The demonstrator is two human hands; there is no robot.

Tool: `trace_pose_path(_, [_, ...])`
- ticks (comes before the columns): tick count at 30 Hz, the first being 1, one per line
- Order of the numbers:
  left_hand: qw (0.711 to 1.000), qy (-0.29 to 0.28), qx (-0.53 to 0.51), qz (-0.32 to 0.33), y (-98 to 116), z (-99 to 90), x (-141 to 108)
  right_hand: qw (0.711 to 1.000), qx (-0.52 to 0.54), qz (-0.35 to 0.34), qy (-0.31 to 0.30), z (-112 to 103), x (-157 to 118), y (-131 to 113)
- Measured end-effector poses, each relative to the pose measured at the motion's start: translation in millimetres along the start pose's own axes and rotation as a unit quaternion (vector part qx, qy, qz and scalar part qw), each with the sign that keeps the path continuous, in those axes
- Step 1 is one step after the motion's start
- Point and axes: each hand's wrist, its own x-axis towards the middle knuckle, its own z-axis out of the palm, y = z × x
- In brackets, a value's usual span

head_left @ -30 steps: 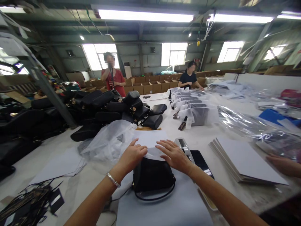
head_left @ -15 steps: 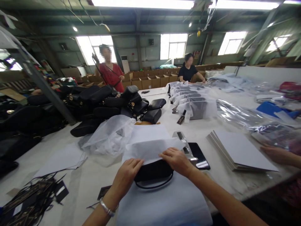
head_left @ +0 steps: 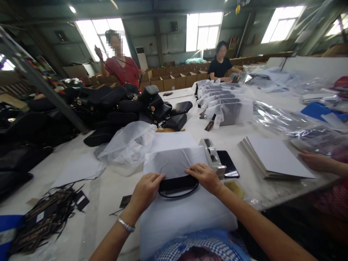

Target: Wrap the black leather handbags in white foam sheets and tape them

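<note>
A black handbag lies in front of me, its thin strap looped toward me. White tissue paper covers its far side, and more of the sheet spreads out beneath it on my side. My left hand pinches the paper's edge at the bag's left end. At the right end my right hand pinches the same edge, fingers pressed together. Right beside that hand stand a tape dispenser and a phone. A black hang tag lies left of the bag, near my left wrist.
Black handbags are heaped at the left behind a slanted metal post. Wrapped bags stand in a row ahead. Grey-white boards lie right, near a co-worker's hand. Hang tags pile up front left. Two people work across the table.
The view has tipped downward. The paper's raised near edge now lies lower and flatter against the bag, with both hands still at its ends. The co-worker in red has shifted the raised arm.
</note>
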Motion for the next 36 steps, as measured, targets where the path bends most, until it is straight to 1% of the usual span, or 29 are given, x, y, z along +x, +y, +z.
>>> trace_pose_path(3, [1.0, 0.021, 0.009, -0.012, 13.1, -4.7, 15.8, 1.0, 0.002, 0.004, 0.002, 1.4, -0.9, 0.3])
trace_pose_path(5, [1.0, 0.02, 0.017, -0.001, 22.2, -0.9, 27.2, 1.0, 0.004, 0.005, 0.001, 1.6, -0.9, 1.2])
trace_pose_path(8, [1.0, -0.019, 0.014, 0.015, 30.1, 15.0, 34.7, 1.0, 0.021, 0.009, -0.005, -1.1, -5.6, 1.6])
trace_pose_path(10, [0.999, -0.039, 0.01, 0.006, 31.3, 27.2, 30.8, 0.998, 0.052, 0.026, -0.015, -6.8, -14.2, -1.0])
trace_pose_path(12, [0.999, -0.043, 0.007, -0.004, 31.0, 36.1, 22.6, 0.992, 0.107, 0.058, -0.031, -16.6, -27.2, -7.6])
trace_pose_path(14, [0.999, -0.047, 0.004, -0.007, 31.0, 40.2, 14.5, 0.977, 0.182, 0.091, -0.061, -29.7, -42.2, -17.9])
trace_pose_path(17, [0.999, -0.053, 0.001, -0.007, 32.8, 40.9, 8.0, 0.942, 0.283, 0.111, -0.14, -48.1, -62.0, -35.9])
trace_pose_path(19, [0.999, -0.053, -0.002, -0.011, 34.8, 40.6, 6.9, 0.929, 0.303, 0.099, -0.186, -54.3, -70.5, -46.2])
trace_pose_path(21, [0.999, -0.05, -0.007, -0.016, 36.7, 40.9, 6.8, 0.931, 0.293, 0.078, -0.206, -54.1, -74.6, -53.4])
trace_pose_path(25, [0.999, -0.048, -0.012, -0.017, 38.8, 41.4, 6.1, 0.937, 0.274, 0.072, -0.203, -44.3, -74.7, -58.9])
trace_pose_path(28, [0.998, -0.051, -0.015, -0.02, 39.1, 40.0, 5.8, 0.932, 0.288, 0.085, -0.205, -40.5, -72.3, -59.3])
trace_pose_path(33, [0.996, -0.062, -0.051, -0.037, 36.4, 30.0, 11.7, 0.902, 0.339, 0.13, -0.232, -49.0, -58.4, -55.5])
trace_pose_path(36, [0.991, -0.081, -0.095, -0.052, 32.4, 16.8, 20.1, 0.885, 0.368, 0.178, -0.223, -57.7, -39.2, -47.9])
